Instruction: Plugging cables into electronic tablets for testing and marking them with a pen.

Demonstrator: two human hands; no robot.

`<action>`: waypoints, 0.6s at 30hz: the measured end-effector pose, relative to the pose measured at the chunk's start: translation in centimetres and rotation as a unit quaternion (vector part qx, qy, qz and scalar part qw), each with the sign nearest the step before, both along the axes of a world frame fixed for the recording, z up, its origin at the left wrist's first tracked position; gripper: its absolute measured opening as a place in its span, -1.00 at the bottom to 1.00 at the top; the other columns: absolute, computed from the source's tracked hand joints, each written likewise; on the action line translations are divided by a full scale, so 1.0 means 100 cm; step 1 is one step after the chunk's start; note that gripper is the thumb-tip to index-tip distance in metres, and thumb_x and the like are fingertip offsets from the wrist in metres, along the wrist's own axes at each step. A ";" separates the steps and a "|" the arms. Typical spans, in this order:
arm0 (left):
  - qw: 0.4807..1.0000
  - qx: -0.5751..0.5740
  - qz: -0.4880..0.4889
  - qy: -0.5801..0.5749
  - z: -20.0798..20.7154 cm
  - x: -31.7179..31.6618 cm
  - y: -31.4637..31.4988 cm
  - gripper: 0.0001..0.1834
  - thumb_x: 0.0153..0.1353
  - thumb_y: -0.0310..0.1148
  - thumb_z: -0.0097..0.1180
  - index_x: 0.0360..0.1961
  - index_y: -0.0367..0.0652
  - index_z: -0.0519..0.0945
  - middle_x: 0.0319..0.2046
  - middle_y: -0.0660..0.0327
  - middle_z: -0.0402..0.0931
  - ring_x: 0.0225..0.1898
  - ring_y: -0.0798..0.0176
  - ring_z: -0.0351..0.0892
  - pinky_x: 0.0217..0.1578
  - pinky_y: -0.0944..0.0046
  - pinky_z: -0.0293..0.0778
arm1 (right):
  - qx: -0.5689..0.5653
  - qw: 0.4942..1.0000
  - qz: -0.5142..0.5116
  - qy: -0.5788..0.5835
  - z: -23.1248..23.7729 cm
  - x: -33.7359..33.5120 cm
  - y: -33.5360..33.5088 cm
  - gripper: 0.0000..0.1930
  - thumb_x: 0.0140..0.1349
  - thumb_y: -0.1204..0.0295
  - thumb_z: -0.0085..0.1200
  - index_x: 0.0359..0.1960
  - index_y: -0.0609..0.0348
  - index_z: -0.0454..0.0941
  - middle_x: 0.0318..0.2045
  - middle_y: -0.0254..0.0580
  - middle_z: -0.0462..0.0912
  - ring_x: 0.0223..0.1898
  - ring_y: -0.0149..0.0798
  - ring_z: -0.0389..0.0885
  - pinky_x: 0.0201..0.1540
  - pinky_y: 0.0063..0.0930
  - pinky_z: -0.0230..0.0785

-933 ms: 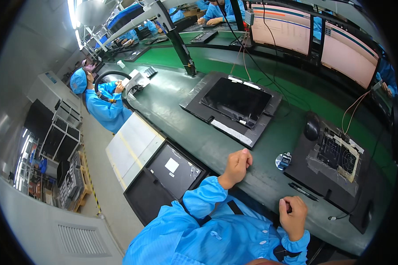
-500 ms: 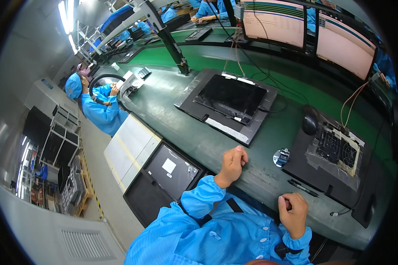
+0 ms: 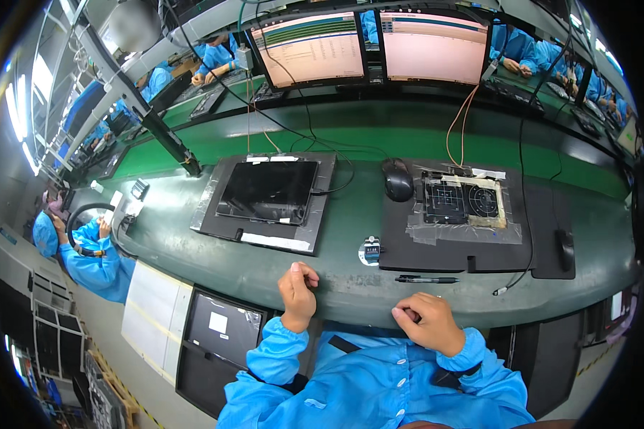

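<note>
Head view: both hands are resting at the near edge of the green desk (image 3: 350, 207). The left hand (image 3: 298, 293) is sitting curled into a loose fist, its grip pressed together around nothing that shows. The right hand (image 3: 428, 322) is lying knuckles up near the desk edge, fingers tucked under; I cannot tell whether its grip is pinching anything.

A black pen (image 3: 427, 279) is lying flat on the desk just beyond the right hand, apart from it. A small round white tag with a dark clip (image 3: 371, 251) is sitting between the two mats. On the left mat (image 3: 215, 214) a dark tablet (image 3: 267, 191) is lying face up, with white tape strips along its top and lower edges. On the right mat (image 3: 544, 236) a taped-down board (image 3: 464, 201) is showing black squares with white grid and ring patterns. A black mouse (image 3: 398, 179) is sitting between the mats, farther back. Two monitors (image 3: 436, 46) are glowing behind. Below the desk, a dark box with a white square label (image 3: 218, 323) is standing beside a white panel (image 3: 150, 314).
</note>
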State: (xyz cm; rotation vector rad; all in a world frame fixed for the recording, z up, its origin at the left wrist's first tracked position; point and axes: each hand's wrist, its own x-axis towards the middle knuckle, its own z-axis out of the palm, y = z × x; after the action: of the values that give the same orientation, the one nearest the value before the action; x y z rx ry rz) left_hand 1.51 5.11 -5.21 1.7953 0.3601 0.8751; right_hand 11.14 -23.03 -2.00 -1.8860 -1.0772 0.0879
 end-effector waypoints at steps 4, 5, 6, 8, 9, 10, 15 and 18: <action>0.972 0.227 -0.014 0.052 0.033 -0.037 0.028 -0.86 0.47 -0.44 0.25 -0.10 -0.33 0.70 -0.16 -0.03 0.68 -0.09 -0.10 0.69 0.01 0.04 0.58 | -0.018 0.990 0.123 -0.066 0.080 0.009 -0.024 -0.81 0.26 0.38 0.50 -0.16 0.14 0.79 -0.45 -0.19 0.68 -0.38 -0.08 0.67 -0.29 -0.21 0.50; 0.955 0.279 -0.014 0.102 0.040 -0.046 0.046 -0.73 0.35 -0.43 0.40 0.01 -0.32 0.71 0.00 -0.08 0.69 0.08 -0.21 0.68 0.16 -0.04 0.57 | -0.019 0.987 0.132 -0.091 0.096 0.021 -0.018 -0.78 0.25 0.38 0.50 -0.13 0.17 0.78 -0.39 -0.13 0.70 -0.33 -0.02 0.68 -0.25 -0.17 0.53; 0.919 0.373 0.018 0.122 0.045 -0.046 0.067 -0.55 0.29 -0.34 0.50 0.15 -0.29 0.71 0.22 -0.12 0.64 0.29 -0.25 0.62 0.34 -0.11 0.51 | -0.021 0.983 0.138 -0.117 0.109 0.037 -0.007 -0.76 0.25 0.39 0.50 -0.11 0.19 0.77 -0.33 -0.08 0.72 -0.29 0.04 0.70 -0.22 -0.13 0.55; 0.873 0.459 0.024 0.163 0.051 -0.039 0.117 -0.11 0.24 -0.15 0.59 0.54 -0.21 0.50 0.61 -0.14 0.32 0.64 -0.30 0.27 0.60 -0.30 0.18 | -0.049 0.980 0.077 -0.179 0.114 0.066 0.036 -0.74 0.29 0.36 0.45 -0.08 0.22 0.77 -0.20 0.00 0.74 -0.16 0.12 0.73 -0.07 -0.06 0.59; 0.857 0.472 0.040 0.204 0.048 -0.033 0.136 0.04 0.26 -0.01 0.58 0.65 -0.18 0.36 0.69 -0.15 0.19 0.73 -0.28 0.10 0.65 -0.37 0.00 | -0.029 0.971 0.086 -0.220 0.109 0.085 0.065 -0.73 0.32 0.33 0.43 -0.06 0.24 0.77 -0.12 0.02 0.76 -0.07 0.13 0.74 0.01 -0.05 0.60; 0.857 0.464 0.036 0.221 0.043 -0.026 0.153 0.11 0.28 0.11 0.54 0.69 -0.18 0.29 0.72 -0.15 0.12 0.76 -0.25 0.00 0.68 -0.39 -0.11 | -0.043 0.962 0.084 -0.255 0.099 0.102 0.100 -0.71 0.34 0.31 0.41 -0.04 0.26 0.77 -0.05 0.05 0.77 0.03 0.14 0.74 0.09 -0.03 0.60; 0.870 0.400 0.018 0.286 0.012 0.012 0.183 0.07 0.31 0.25 0.45 0.60 -0.30 0.41 0.67 -0.18 0.22 0.74 -0.25 0.04 0.68 -0.44 -0.17 | -0.162 0.942 0.062 -0.288 0.032 0.148 0.246 -0.67 0.31 0.19 0.28 -0.10 0.18 0.83 -0.09 0.02 0.78 0.09 0.14 0.74 0.16 0.06 0.61; 0.853 0.448 0.068 0.259 0.006 0.019 0.179 0.03 0.26 0.22 0.48 0.54 -0.28 0.49 0.54 -0.13 0.39 0.64 -0.18 0.25 0.65 -0.48 -0.11 | -0.176 0.939 0.030 -0.295 0.007 0.165 0.278 -0.65 0.23 0.18 0.28 -0.12 0.17 0.84 -0.10 0.04 0.79 0.07 0.17 0.76 0.09 0.13 0.65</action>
State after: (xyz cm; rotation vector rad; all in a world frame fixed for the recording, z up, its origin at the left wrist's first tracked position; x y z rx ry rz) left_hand 3.44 22.99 -4.66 2.9307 0.4642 0.6746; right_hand 27.63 4.82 -1.34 -2.2732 -1.6067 -0.2891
